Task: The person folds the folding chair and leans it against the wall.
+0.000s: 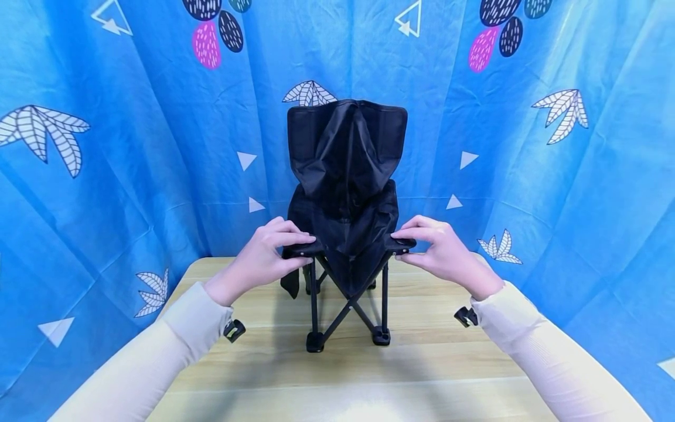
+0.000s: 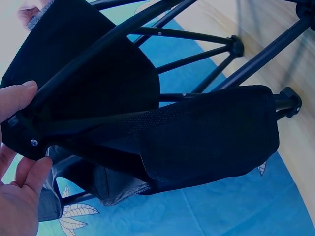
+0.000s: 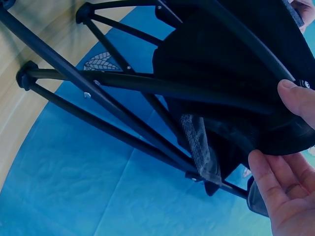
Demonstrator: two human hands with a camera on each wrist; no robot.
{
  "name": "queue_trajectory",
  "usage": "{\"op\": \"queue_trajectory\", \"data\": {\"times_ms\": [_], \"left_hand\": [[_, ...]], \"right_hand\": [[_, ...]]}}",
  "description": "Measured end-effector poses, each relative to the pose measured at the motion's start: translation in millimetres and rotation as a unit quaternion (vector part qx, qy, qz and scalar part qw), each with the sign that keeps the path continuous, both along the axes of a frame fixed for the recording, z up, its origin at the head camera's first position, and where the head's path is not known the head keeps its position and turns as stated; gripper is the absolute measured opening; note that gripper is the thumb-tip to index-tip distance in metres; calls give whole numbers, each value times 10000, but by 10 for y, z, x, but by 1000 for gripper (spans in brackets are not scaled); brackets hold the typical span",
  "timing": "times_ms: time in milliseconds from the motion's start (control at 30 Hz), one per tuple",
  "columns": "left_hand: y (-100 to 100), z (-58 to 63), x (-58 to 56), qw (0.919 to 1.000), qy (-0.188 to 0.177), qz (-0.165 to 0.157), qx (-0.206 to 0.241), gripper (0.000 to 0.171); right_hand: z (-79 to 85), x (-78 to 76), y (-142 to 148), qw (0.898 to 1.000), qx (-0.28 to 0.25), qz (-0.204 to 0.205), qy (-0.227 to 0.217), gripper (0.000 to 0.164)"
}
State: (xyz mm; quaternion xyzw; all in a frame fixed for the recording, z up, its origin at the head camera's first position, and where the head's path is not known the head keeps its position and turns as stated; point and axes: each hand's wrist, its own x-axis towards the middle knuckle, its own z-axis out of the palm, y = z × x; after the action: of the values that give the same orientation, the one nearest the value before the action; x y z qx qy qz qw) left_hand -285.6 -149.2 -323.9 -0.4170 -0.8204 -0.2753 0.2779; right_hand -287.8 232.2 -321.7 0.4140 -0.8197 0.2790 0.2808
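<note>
A small black folding camp chair [image 1: 348, 234] stands upright on the table, facing me, with its back panel [image 1: 345, 140] creased down the middle. The seat sags in a V between the two front corners. My left hand [image 1: 266, 252] pinches the front corner on the left, thumb below and fingers above. On the other side my right hand [image 1: 440, 251] pinches the matching front corner in the same way. A dark fabric pouch [image 2: 211, 137] hangs beside the frame in the left wrist view. Crossed metal legs [image 3: 133, 93] show in the right wrist view.
Pale wooden boards make up the table [image 1: 253, 363], and the chair's black plastic feet [image 1: 314, 341] rest on it. A blue patterned curtain [image 1: 158, 146] hangs close behind and at both sides. Each wrist carries a small black camera [image 1: 234, 330].
</note>
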Motion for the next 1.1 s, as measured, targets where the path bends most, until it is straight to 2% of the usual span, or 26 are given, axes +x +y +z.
{"op": "queue_trajectory", "data": {"times_ms": [433, 800, 1100], "left_hand": [[50, 80, 23, 9999, -107, -12, -36, 35], [120, 127, 42, 9999, 19, -146, 28, 35], [187, 173, 58, 9999, -17, -114, -17, 35]], "right_hand": [[60, 0, -44, 10000, -26, 93, 25, 40], [102, -2, -53, 9999, -8, 123, -42, 40], [128, -6, -47, 9998, 0, 173, -31, 40]]}}
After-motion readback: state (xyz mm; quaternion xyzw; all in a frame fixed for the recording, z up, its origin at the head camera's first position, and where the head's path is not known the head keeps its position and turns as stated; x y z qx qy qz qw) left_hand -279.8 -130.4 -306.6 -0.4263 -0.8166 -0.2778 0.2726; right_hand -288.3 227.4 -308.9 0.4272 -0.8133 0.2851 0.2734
